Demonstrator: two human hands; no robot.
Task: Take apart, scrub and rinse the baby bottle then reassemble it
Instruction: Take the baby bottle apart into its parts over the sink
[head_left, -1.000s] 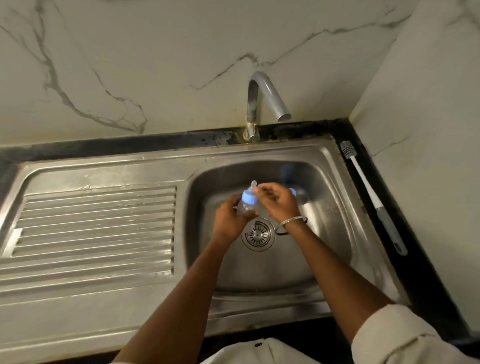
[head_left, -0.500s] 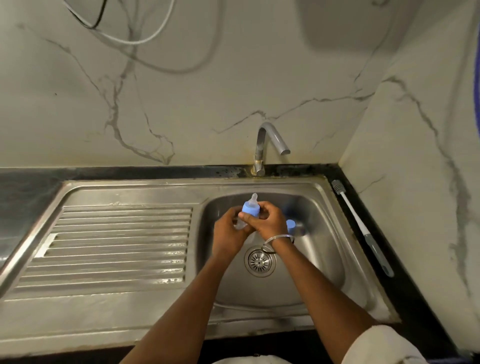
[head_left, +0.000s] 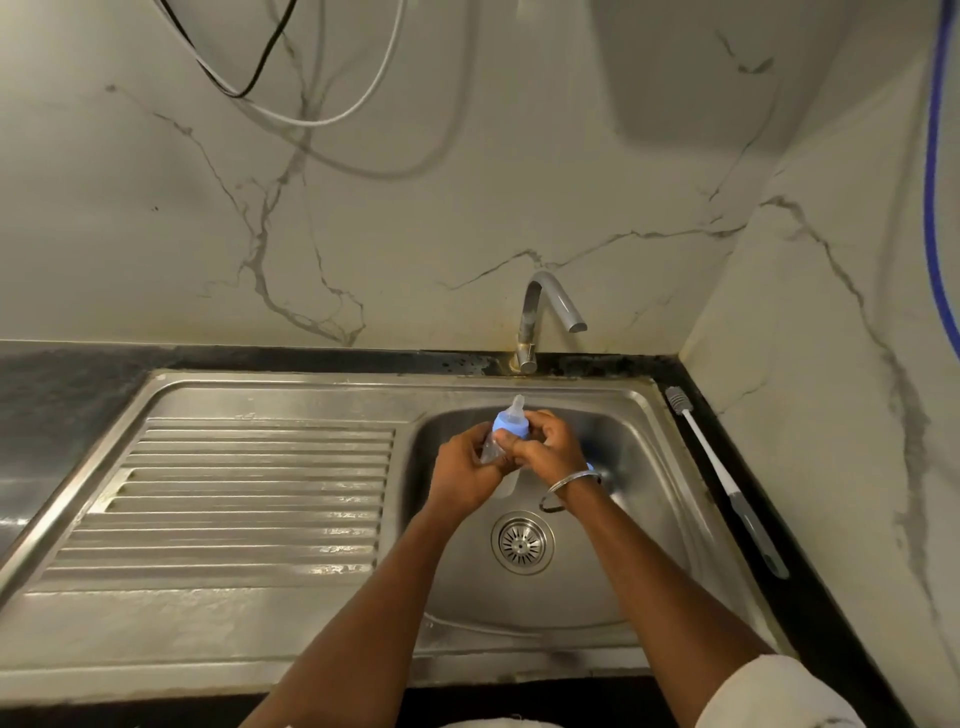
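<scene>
Hovering over the stainless steel sink basin (head_left: 571, 597), the left hand (head_left: 465, 467) grips the small clear plastic baby bottle (head_left: 489, 451) while the right hand (head_left: 553, 449) curls round its blue screw collar (head_left: 511, 426). The collar likely needs turning squarely on its threads, with the body held firm. Farther right, a white long-handled bottle brush (head_left: 722, 467) lies on the black counter (head_left: 831, 649).

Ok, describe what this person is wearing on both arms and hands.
Right arm: an off-white cloth sleeve ends near the elbow, and a thin silver metal bangle circles the wrist behind the right hand. Left arm: bare as far as the frame shows, nothing visible on the left hand or wrist. Rings are too small to tell.
</scene>
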